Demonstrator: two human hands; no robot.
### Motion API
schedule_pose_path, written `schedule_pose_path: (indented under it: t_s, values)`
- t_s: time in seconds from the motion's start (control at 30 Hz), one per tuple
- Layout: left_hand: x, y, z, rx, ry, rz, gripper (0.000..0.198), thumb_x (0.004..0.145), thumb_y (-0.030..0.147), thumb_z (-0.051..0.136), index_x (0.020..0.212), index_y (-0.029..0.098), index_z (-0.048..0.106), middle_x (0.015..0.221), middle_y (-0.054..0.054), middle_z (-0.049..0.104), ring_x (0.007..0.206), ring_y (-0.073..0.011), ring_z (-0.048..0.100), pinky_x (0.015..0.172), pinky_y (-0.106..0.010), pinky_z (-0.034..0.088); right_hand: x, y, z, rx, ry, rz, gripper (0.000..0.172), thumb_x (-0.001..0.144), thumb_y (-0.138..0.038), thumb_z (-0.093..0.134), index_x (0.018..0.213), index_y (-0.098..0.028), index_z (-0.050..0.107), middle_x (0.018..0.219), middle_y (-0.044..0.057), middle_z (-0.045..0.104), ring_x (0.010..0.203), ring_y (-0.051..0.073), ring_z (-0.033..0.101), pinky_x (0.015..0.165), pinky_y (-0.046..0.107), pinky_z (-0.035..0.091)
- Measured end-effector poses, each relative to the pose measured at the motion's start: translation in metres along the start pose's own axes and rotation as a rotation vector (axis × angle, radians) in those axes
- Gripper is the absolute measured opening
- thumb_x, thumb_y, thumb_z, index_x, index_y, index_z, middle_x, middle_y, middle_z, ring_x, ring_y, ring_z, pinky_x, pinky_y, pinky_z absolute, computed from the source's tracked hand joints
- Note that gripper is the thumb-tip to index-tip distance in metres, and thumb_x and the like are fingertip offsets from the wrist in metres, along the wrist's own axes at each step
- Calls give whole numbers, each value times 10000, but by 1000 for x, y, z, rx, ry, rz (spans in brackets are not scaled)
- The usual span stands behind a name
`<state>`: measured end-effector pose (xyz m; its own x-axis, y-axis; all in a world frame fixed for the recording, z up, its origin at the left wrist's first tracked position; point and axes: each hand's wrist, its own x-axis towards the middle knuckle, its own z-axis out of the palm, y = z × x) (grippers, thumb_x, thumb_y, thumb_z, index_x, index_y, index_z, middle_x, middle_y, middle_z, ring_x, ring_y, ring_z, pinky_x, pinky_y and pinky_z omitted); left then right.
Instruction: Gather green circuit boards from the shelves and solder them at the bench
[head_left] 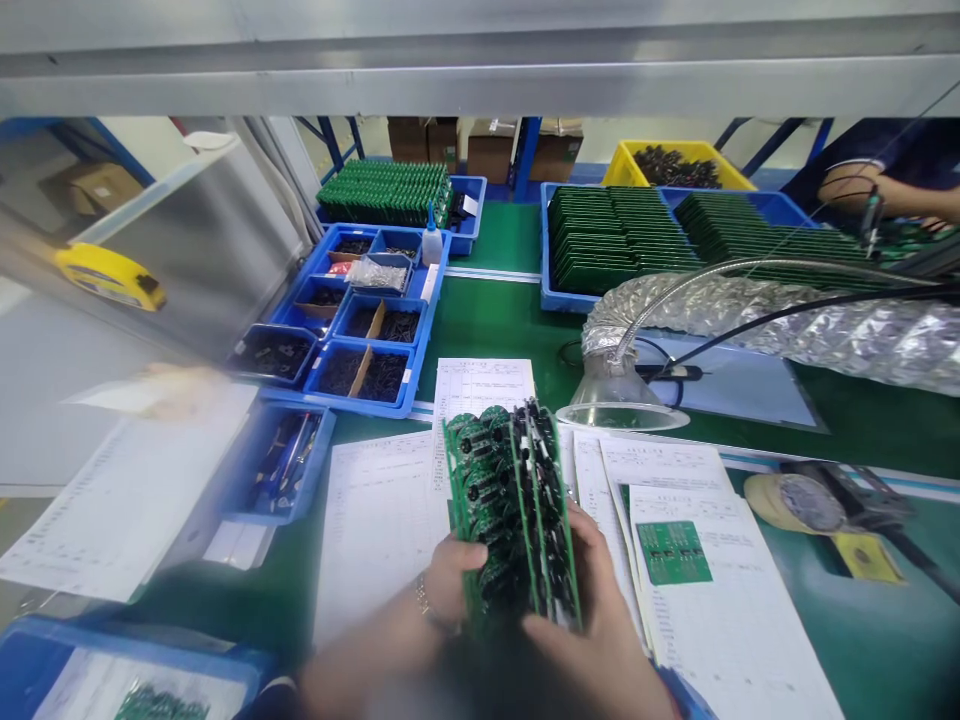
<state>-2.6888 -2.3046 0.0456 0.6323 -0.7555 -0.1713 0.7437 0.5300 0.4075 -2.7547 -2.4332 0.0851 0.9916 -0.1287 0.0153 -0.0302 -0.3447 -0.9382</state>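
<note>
- Head view: a bundle of green circuit boards studded with black capacitors is standing on edge, boards side by side, between the person's two hands, just above the paperwork on the bench;
- left hand: it is closing around the left side of the bundle, with its fingers pressing the boards inward; a metal bracelet is sitting on the wrist;
- right hand: it is cupping the opposite side, fingers curling up against the outer board, so the two hands are squeezing the bundle together;
- printed form: it is lying on the green bench mat just beyond the boards, with more paper sheets fanned to the right, one bearing a picture of a green board;
- blue parts bins: they are holding black components, just left of the form, beside a clear glue bottle;
- blue tray: it is carrying rows of stacked green boards, with a yellow crate of dark parts behind it;
- foil duct: it is running across the right side into a clear funnel hood;
- co-worker's hand: it is resting at the far right edge, apart from the person's own hands.
</note>
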Motion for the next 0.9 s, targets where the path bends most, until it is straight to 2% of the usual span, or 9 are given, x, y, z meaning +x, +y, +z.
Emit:
schedule_pose_path:
  t_s: [0.1, 0.2, 0.3, 0.43, 0.57, 0.77, 0.9]
  values:
    - [13, -9, -6, 31, 196, 112, 445, 642, 400, 673, 998, 143, 606, 1005, -106, 638, 959, -282, 584, 875, -420, 430, 15, 27, 17, -74, 58, 37, 699, 686, -373, 637, 1268, -249, 269, 1324, 89, 318, 1241, 286, 315, 1008, 464, 334]
    - [36, -7, -19, 65, 323, 59, 384, 748, 400, 590, 1035, 146, 583, 1010, -104, 638, 968, -254, 589, 889, -404, 436, 36, 52, 31, -42, 91, 173, 650, 696, -386, 617, 1240, -247, 289, 1275, 78, 364, 1175, 257, 389, 966, 440, 383]
    - [66, 9, -35, 118, 325, 55, 423, 779, 447, 539, 1084, 154, 560, 1028, -105, 638, 978, -248, 590, 906, -400, 434, 66, 65, 37, -58, 155, 182, 653, 670, -402, 626, 1214, -213, 317, 1234, 91, 371, 1143, 250, 404, 972, 433, 373]
    - [106, 37, -51, 208, 323, 151, 463, 789, 511, 494, 1071, 153, 571, 1081, -106, 622, 1023, -238, 568, 949, -378, 405, 116, 66, 40, -293, 213, 131, 678, 663, -381, 619, 1221, -144, 315, 1173, 113, 379, 1149, 229, 384, 1008, 375, 335]
    - [136, 55, -67, 336, 398, 253, 433, 799, 498, 487, 1081, 174, 543, 1170, -87, 578, 1074, -214, 536, 970, -356, 387, 154, 69, 47, -424, 228, 166, 705, 630, -350, 633, 1227, -125, 333, 1171, 129, 368, 1142, 256, 377, 999, 394, 330]
    - [153, 55, -96, 593, 511, 335, 423, 775, 463, 536, 1068, 158, 510, 1112, -119, 597, 1033, -231, 556, 921, -391, 413, 166, 77, 56, -557, 172, 283, 670, 675, -405, 569, 1259, -167, 344, 1272, 152, 310, 1144, 347, 356, 905, 507, 365]
    - [151, 55, -104, 822, 582, 426, 463, 721, 399, 615, 1099, 151, 513, 1183, -132, 546, 1141, -258, 463, 1007, -406, 304, 164, 81, 52, -610, 111, 324, 689, 734, -521, 479, 1304, -175, 306, 1329, 147, 273, 1202, 349, 312, 930, 508, 345]
